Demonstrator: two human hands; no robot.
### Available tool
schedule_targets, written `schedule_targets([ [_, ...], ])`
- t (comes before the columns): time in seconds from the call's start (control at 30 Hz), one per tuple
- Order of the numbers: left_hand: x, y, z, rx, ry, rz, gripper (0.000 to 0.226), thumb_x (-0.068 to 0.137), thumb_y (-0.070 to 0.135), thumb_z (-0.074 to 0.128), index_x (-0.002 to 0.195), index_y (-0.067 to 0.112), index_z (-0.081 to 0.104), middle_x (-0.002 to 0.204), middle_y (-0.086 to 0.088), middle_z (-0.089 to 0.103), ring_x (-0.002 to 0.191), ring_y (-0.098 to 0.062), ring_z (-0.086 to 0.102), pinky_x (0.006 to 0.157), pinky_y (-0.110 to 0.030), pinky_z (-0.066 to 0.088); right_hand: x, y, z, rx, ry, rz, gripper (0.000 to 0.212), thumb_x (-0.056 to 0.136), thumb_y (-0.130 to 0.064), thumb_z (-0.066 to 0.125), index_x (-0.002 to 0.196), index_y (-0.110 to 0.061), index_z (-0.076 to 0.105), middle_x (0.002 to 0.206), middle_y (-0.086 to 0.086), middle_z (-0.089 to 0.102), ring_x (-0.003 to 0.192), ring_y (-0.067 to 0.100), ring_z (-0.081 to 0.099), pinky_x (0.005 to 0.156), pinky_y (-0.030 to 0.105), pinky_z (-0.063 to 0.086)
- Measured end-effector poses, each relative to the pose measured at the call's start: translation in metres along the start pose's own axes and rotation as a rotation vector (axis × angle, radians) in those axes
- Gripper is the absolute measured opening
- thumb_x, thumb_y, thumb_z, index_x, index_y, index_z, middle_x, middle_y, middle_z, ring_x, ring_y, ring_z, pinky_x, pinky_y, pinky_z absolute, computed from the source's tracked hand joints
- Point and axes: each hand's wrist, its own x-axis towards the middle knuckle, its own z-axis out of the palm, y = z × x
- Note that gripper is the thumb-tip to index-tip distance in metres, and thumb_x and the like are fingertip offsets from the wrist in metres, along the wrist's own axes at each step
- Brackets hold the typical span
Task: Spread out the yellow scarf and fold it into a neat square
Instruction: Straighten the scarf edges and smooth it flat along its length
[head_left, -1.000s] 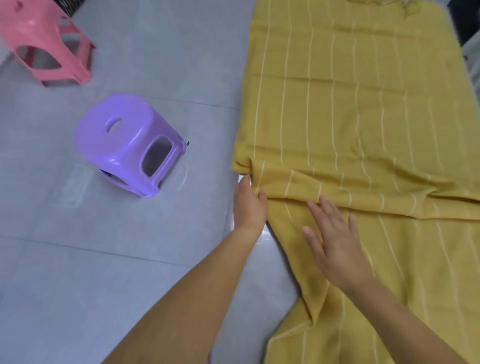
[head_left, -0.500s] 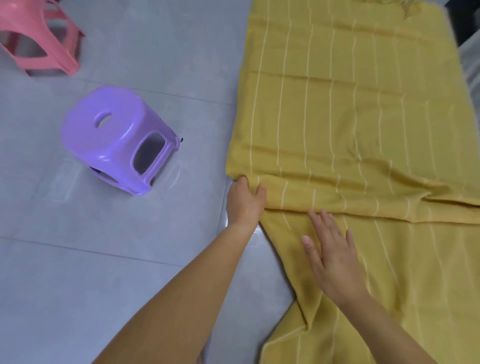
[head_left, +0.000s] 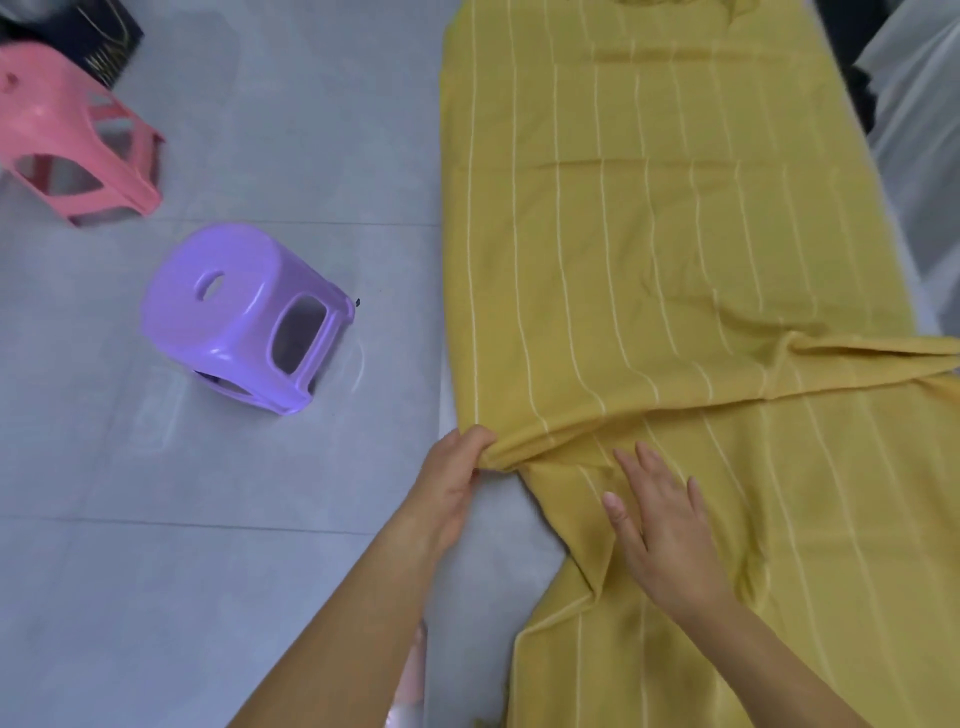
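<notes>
A long yellow scarf (head_left: 649, 249) with thin white stripes lies lengthwise on the grey tiled floor, from the top of the view down to the bottom right. A crosswise fold runs over it near the middle. My left hand (head_left: 451, 478) pinches the left end of that fold at the scarf's left edge. My right hand (head_left: 657, 525) lies flat with fingers spread on the cloth just below the fold. Part of the scarf near me is wrinkled and bunched.
A purple plastic stool (head_left: 244, 317) stands on the floor left of the scarf, a pink stool (head_left: 72, 140) beyond it at the far left. White fabric (head_left: 919, 156) lies along the scarf's right side. A dark object (head_left: 88, 36) sits at the top left.
The fold's left end has been drawn toward me, and my left hand now grips it with curled fingers. My right hand stays flat on the cloth. The camera has shifted.
</notes>
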Motion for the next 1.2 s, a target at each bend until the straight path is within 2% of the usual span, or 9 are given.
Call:
schedule_targets([
  [0.17,0.006,0.002,0.018,-0.429,-0.039,-0.018,0.02,0.088,0.007,0.05,0.103,0.0,0.062,0.109,-0.017,0.067,0.104,-0.03,0.062,0.094,-0.046,0.048,-0.011,0.014,0.0,0.025,-0.022,0.06,0.073,0.085,-0.064,0.012,0.144,-0.025,0.032,0.154,0.001,0.024,0.143,0.009,0.013,0.116,0.045,0.006],
  [0.3,0.005,0.005,0.021,-0.277,-0.094,-0.09,0.022,0.088,0.015,0.059,0.106,0.004,0.063,0.106,-0.014,0.069,0.103,-0.028,0.064,0.093,-0.046,0.049,-0.015,0.014,0.003,0.024,-0.036,0.063,0.073,0.085,-0.064,0.012,0.144,-0.025,0.031,0.154,0.001,0.023,0.143,0.01,0.012,0.116,0.044,0.004],
  [0.4,0.003,0.004,0.004,0.078,-0.095,-0.049,0.039,0.08,0.024,0.071,0.115,0.009,0.061,0.108,-0.007,0.07,0.1,-0.022,0.066,0.087,-0.038,0.053,-0.015,0.011,0.004,0.015,-0.035,0.063,0.074,0.085,-0.064,0.011,0.144,-0.024,0.032,0.154,0.002,0.024,0.143,0.011,0.013,0.116,0.044,0.004],
  [0.5,-0.001,0.005,-0.016,0.454,0.068,0.039,0.037,0.069,0.03,0.081,0.098,0.012,0.066,0.095,-0.001,0.071,0.083,-0.011,0.067,0.063,-0.018,0.054,-0.013,0.007,0.003,-0.003,-0.034,0.06,0.076,0.084,-0.065,0.01,0.144,-0.024,0.031,0.154,0.001,0.024,0.143,0.011,0.013,0.116,0.044,0.004],
  [0.6,0.0,0.005,-0.038,0.607,0.135,0.103,0.026,0.069,0.023,0.082,0.08,0.008,0.064,0.076,0.0,0.065,0.071,-0.014,0.062,0.053,-0.016,0.047,-0.011,0.003,0.004,-0.004,-0.044,0.048,0.077,0.083,-0.066,0.01,0.144,-0.023,0.031,0.154,0.002,0.024,0.143,0.012,0.014,0.116,0.043,0.003],
  [0.77,0.001,-0.004,-0.049,0.694,0.295,0.347,0.028,0.075,0.027,0.076,0.071,0.017,0.05,0.065,0.002,0.051,0.059,-0.015,0.047,0.053,-0.029,0.039,-0.012,0.003,0.014,-0.039,-0.096,0.069,0.085,0.078,-0.073,0.007,0.146,-0.024,0.027,0.155,0.003,0.02,0.144,0.014,0.01,0.116,0.044,0.001],
  [0.9,-0.004,-0.013,-0.044,0.703,0.424,0.547,0.031,0.078,0.034,0.072,0.074,0.015,0.048,0.065,0.001,0.052,0.061,-0.014,0.048,0.058,-0.034,0.042,-0.02,0.007,0.025,-0.106,-0.277,0.152,0.114,0.055,-0.094,-0.001,0.149,-0.03,0.007,0.158,0.005,0.004,0.145,0.021,0.0,0.115,0.044,-0.002],
  [1.1,0.003,-0.014,-0.044,0.532,0.284,0.307,0.021,0.073,0.024,0.078,0.076,0.018,0.058,0.074,0.002,0.061,0.07,-0.016,0.058,0.062,-0.029,0.048,-0.03,0.01,0.037,-0.149,-0.417,0.17,0.131,0.035,-0.102,0.002,0.146,-0.034,-0.013,0.158,0.005,-0.007,0.145,0.026,-0.007,0.115,0.047,0.001],
  [1.2,0.002,-0.024,-0.048,0.485,0.261,0.365,0.02,0.082,0.013,0.068,0.082,0.023,0.051,0.088,-0.004,0.061,0.08,-0.021,0.061,0.068,-0.035,0.055,-0.03,0.009,0.039,-0.142,-0.393,0.174,0.133,0.034,-0.102,0.0,0.147,-0.032,-0.011,0.158,0.004,-0.005,0.145,0.024,-0.006,0.115,0.047,0.002],
])
